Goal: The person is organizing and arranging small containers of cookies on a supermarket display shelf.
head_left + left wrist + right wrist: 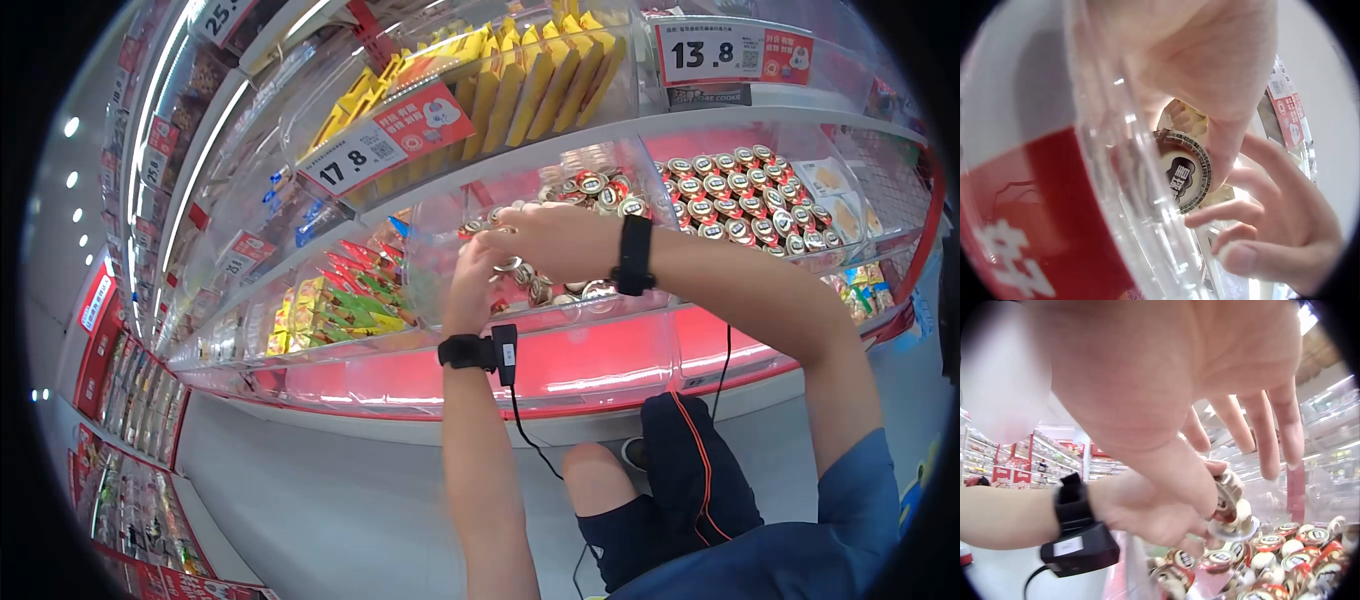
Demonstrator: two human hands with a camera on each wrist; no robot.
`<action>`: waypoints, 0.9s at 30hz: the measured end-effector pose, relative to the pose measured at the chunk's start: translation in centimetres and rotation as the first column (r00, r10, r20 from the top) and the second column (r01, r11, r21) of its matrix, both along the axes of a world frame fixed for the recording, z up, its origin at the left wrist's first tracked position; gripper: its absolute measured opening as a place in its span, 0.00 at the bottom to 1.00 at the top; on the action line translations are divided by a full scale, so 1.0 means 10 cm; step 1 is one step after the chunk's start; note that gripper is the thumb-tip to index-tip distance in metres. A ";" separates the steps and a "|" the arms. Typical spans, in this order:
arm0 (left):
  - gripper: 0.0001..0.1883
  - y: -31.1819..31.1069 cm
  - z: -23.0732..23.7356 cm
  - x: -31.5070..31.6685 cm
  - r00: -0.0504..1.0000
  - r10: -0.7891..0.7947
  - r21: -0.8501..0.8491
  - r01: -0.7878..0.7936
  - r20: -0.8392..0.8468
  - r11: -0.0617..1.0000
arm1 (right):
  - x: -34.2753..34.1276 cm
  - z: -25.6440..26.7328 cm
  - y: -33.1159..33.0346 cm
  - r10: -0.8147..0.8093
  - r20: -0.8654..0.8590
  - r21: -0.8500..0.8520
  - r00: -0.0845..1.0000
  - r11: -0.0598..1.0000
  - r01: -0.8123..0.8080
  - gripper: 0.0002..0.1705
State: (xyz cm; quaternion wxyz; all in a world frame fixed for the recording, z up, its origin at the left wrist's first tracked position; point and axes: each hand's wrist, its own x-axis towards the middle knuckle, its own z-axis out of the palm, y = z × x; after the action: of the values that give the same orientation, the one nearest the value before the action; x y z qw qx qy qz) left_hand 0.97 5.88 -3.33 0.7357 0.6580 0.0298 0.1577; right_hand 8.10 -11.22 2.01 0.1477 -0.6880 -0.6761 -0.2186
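Both hands meet over a clear shelf bin (585,315) of small snack cups with round printed lids. My left hand (480,275) grips a snack cup (1188,175), its brown-and-cream lid showing beside the thumb in the left wrist view. A gold-coloured piece (1184,117) shows just behind that lid. My right hand (565,242) reaches across from the right, its fingers spread and extended. In the right wrist view its thumb overlaps the left hand, close to the held snack cup (1229,495). Loose snack cups (1269,542) lie jumbled below.
Neat rows of snack cups (740,195) fill the adjoining bin on the right. Green and red packets (365,290) stand in the bin to the left. Yellow packets (540,80) sit on the shelf above, behind price tags. The bin's clear front wall rises close to the hands.
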 end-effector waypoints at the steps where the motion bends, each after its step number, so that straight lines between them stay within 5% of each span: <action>1: 0.12 0.00 0.01 -0.01 1.000 -0.009 0.018 0.009 -0.017 1.000 | 0.08 -0.06 0.19 -0.021 0.020 0.030 1.000 0.999 0.021 0.20; 4: 0.14 -0.01 0.03 -0.03 0.999 -0.012 0.045 0.014 -0.048 0.999 | 0.20 -0.06 0.47 -0.043 -0.156 -0.131 0.987 0.991 0.022 0.17; 9: 0.16 0.00 0.06 0.00 0.999 -0.049 -0.096 0.049 -0.001 0.994 | 0.35 -0.01 0.32 0.063 -0.445 0.027 0.893 0.998 -0.057 0.11; 12: 0.15 0.08 0.00 0.00 0.999 -0.034 -0.130 0.032 -0.013 0.991 | 0.29 0.03 0.08 0.010 -0.730 -0.014 0.683 0.999 -0.030 0.12; 16: 0.09 0.03 -0.01 0.00 0.996 0.042 0.058 -0.037 -0.075 0.998 | 0.19 0.07 -0.24 0.137 -0.795 0.047 0.590 0.985 -0.166 0.15; 17: 0.09 0.02 0.00 -0.01 0.995 0.042 0.080 -0.035 -0.087 0.996 | 0.18 0.06 -0.30 0.210 -0.715 0.095 0.667 0.974 -0.204 0.15; 20: 0.06 0.05 -0.04 0.02 0.993 0.039 0.129 -0.025 -0.111 0.991 | -0.05 0.28 -0.62 -0.003 -0.946 -0.050 0.323 0.989 -0.138 0.15; 24: 0.05 0.06 -0.03 0.04 0.990 0.052 0.218 -0.023 -0.128 0.976 | -0.06 0.14 -1.11 0.145 -0.913 0.126 0.381 0.989 -0.075 0.19; 27: 0.05 0.04 -0.03 0.01 0.992 0.048 0.225 -0.021 -0.118 0.974 | 0.02 0.10 -1.69 0.179 -0.981 0.176 0.079 0.984 -0.040 0.18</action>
State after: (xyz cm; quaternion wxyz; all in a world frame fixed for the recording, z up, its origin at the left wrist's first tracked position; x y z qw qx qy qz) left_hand 1.04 6.25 -3.63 0.6510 0.7443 0.0686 0.1320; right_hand 8.27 -28.14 3.04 0.6160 -0.5936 -0.4357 0.2800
